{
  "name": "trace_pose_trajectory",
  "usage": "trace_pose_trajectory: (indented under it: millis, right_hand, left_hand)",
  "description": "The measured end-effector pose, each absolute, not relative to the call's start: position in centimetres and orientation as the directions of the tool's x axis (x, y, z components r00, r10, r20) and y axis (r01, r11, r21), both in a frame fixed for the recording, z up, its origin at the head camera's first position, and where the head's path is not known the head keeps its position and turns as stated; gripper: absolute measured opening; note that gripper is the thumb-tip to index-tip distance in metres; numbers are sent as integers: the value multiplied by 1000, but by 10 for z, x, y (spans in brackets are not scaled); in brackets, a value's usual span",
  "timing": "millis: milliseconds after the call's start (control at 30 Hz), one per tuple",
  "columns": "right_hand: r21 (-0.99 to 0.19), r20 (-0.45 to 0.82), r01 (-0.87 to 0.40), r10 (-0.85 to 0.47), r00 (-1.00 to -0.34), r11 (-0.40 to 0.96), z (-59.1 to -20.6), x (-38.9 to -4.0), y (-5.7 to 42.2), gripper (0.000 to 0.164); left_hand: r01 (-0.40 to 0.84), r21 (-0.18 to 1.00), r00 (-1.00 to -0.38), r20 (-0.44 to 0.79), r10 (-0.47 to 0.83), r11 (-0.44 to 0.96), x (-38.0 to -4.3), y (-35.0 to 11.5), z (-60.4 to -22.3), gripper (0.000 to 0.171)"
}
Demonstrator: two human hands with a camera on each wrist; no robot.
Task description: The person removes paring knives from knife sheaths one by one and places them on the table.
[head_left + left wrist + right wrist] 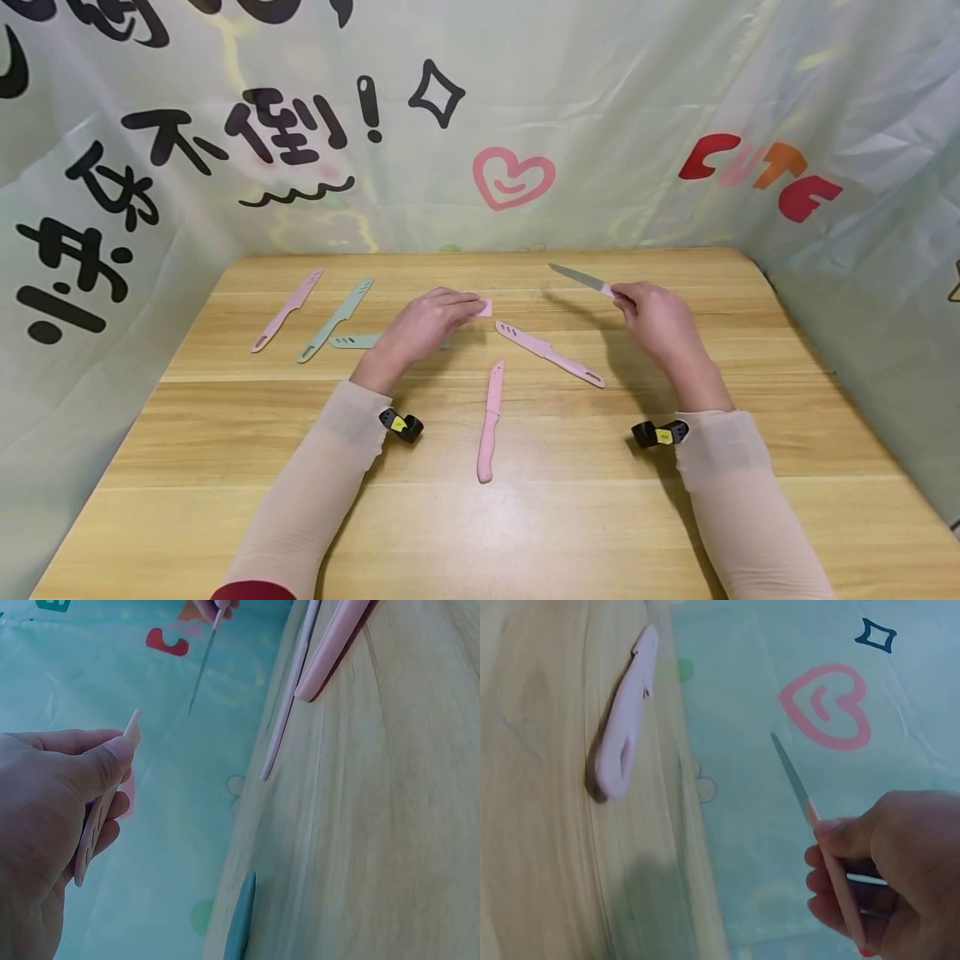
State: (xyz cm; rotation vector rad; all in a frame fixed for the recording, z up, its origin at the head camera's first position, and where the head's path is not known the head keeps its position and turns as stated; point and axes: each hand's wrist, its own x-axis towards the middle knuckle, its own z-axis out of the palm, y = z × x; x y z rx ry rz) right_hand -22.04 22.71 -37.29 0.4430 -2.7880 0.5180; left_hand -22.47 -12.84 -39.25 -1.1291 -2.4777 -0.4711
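Observation:
My right hand (pixel 663 325) grips a small knife (pixel 791 769) by its pale pink handle. The knife's grey blade is bare and points up and left, above the table. Between the thumb and fingers of my left hand (pixel 431 327) is a pale pink blade sheath (pixel 86 851); the fingers cover most of it in the head view. A gap separates the blade from the sheath. Below the hands, a pink sheathed knife (pixel 551 354) lies aslant, and a deeper pink one (pixel 491 425) points away from me. A green sheathed knife (pixel 356 341) is partly hidden behind the left hand.
At the back left of the wooden table (pixel 420 517) lie another pink knife (pixel 288 312) and a green knife (pixel 335 322), side by side and sheathed. A printed cloth (pixel 600 100) hangs behind the table and along its sides.

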Motion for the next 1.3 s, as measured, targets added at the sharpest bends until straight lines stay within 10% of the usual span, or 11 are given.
trace_pose_trajectory:
  millis: [1300]
  right_hand:
    - [-353,69,48,77,-995,934,-401,-233,284,32]
  left_hand:
    - [791,164,-591,453,668,589,-222,-118,-396,32]
